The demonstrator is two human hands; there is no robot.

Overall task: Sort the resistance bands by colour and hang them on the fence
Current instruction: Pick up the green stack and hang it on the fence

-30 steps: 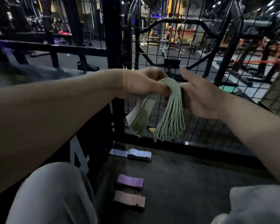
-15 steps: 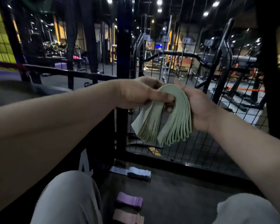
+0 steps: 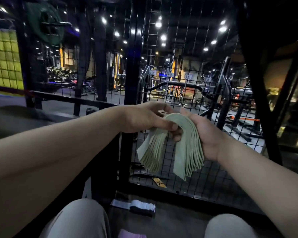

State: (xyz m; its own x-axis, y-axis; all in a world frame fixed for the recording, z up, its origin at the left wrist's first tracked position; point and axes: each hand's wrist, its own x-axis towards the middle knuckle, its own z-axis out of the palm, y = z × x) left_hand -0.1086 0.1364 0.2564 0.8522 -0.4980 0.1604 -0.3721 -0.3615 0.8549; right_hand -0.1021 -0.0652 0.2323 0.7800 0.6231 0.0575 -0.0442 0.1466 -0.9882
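A thick bundle of pale green resistance bands [image 3: 189, 152] is folded over into an arch, with both ends hanging down. My left hand [image 3: 144, 117] pinches the top of the bundle from the left. From the right, my right hand [image 3: 205, 133] grips it, fingers curled under the fold. Both hands hold it chest-high, just in front of the black wire-mesh fence [image 3: 179, 69]. On the floor below lie a stack of light blue bands [image 3: 141, 206] and, at the bottom edge, a purple band [image 3: 132, 235].
A thick black post [image 3: 132, 66] frames the fence on the left. A black panel [image 3: 101, 169] stands low on the left. My knees in grey trousers [image 3: 79, 219] flank the floor bands. Gym machines [image 3: 227, 100] stand beyond the mesh.
Both hands have lifted the green bundle higher and closed in on it. The view has tilted up, so the pink band has left the frame.
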